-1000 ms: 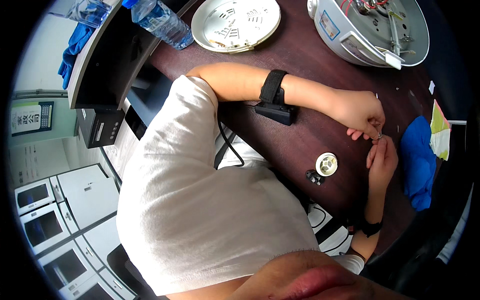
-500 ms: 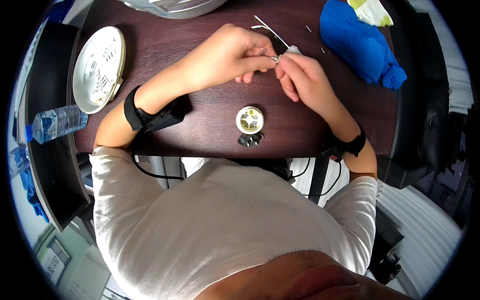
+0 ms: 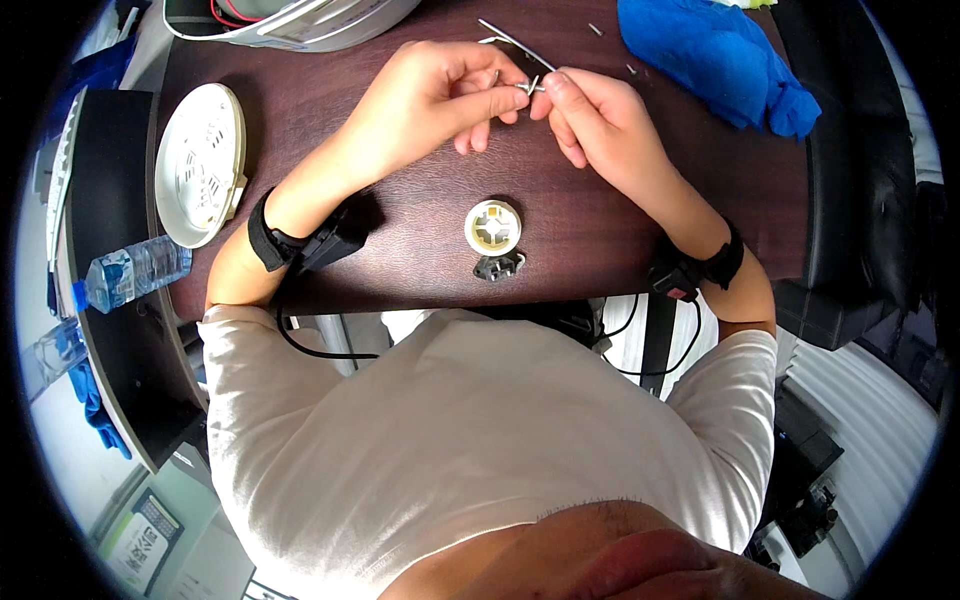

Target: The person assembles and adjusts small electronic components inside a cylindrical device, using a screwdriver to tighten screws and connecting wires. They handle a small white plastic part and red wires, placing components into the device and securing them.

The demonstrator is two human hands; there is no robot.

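My left hand (image 3: 430,105) is closed on a small silver metal piece (image 3: 531,86), pinched between thumb and fingers above the dark wooden desk. My right hand (image 3: 610,125) pinches at that piece from the other side, fingertips close to the left ones. Just behind them is a thin metal rod (image 3: 510,38), its lower end hidden by the right hand. Nearer my body sit a small cream round part (image 3: 493,227) with a cross-shaped interior and, touching it, a small black part (image 3: 497,266).
A large silver appliance housing (image 3: 300,25) with red wires is at the back. A white round plate (image 3: 195,165) and a plastic bottle (image 3: 135,275) are on the left. A blue cloth (image 3: 715,60) and small metal bits (image 3: 597,29) are back right. A black padded edge (image 3: 850,200) borders the right.
The head view has swung from sideways over the desk to square on. My hands stay together at the small metal piece, their fingertips shifting slightly around it.
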